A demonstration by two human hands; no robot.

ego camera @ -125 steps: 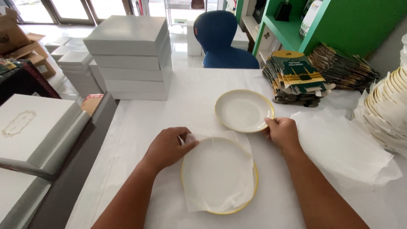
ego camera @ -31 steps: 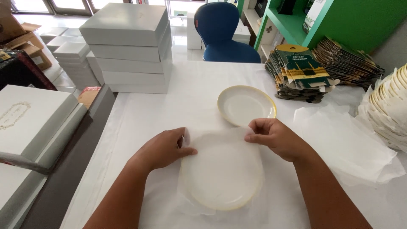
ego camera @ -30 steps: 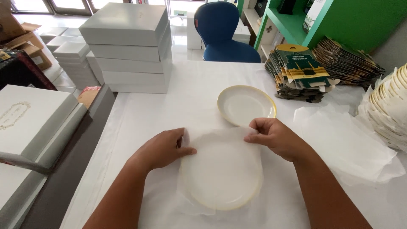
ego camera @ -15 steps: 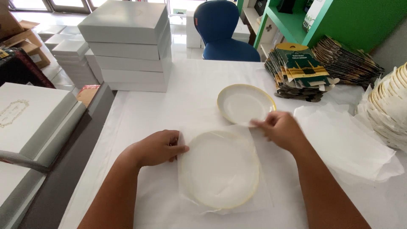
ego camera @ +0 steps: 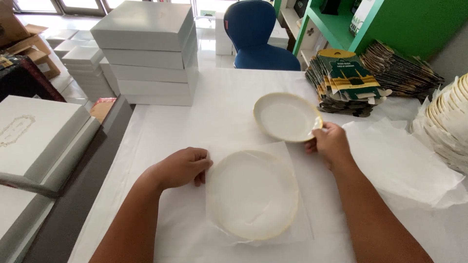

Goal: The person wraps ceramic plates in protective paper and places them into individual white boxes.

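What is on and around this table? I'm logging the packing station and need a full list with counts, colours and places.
covered plate: one, white with gold rim, under a sheet of white paper, near middle of the table
bare plate: one, white with gold rim, farther back, right of centre
loose paper: white sheets, count unclear, right side
plate stack: count unclear, white with gold rims, right edge
printed cartons: pile, green and dark, back right
grey boxes: stack of about four, back left
white boxes: at least two, left edge
chair: one, blue, behind the table
shelf: green, back right
table: white cover
left hand: rests on the paper's left edge
right hand: grips the bare plate's near rim
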